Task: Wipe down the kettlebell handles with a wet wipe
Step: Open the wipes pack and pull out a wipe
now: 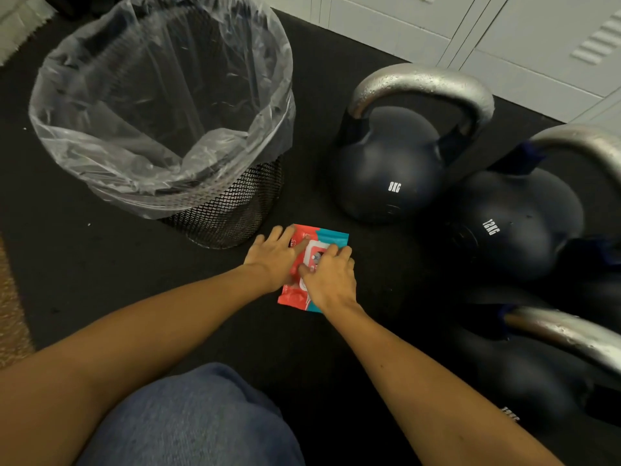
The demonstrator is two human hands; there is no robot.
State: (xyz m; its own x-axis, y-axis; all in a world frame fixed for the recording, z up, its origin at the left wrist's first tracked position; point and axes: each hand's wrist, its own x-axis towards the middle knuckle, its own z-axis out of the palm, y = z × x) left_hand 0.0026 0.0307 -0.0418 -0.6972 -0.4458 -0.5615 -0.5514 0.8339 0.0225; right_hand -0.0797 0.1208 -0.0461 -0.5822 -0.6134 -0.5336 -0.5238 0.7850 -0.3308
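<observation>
While both hands work at a red and teal wet wipe pack (331,237) lying flat on the black floor mat (336,136), the pack sits just in front of a mesh bin and to the left of the kettlebells. The left hand (274,258) lies across the pack's left side with its fingers stretched out straight, pressing it down, so that grip is flat and wide. The right hand (331,277) rests on the pack's right side with its fingers bent over the white flap (314,255) in the middle; whether they pinch the flap or only touch it I cannot tell.

Lined with a clear plastic bag, the black mesh bin (232,210) stands upright at the far left. To the right stands a dark kettlebell marked 8KG (386,166), its silver handle (423,84) beaded with droplets. Just beside it, nearer and further right, is one marked 12KG (514,223), and a third kettlebell (517,375) lies at the near right with a wet silver handle (568,334). White lockers (504,31) run along the far wall. A knee in blue denim (195,422) shows at the bottom edge.
</observation>
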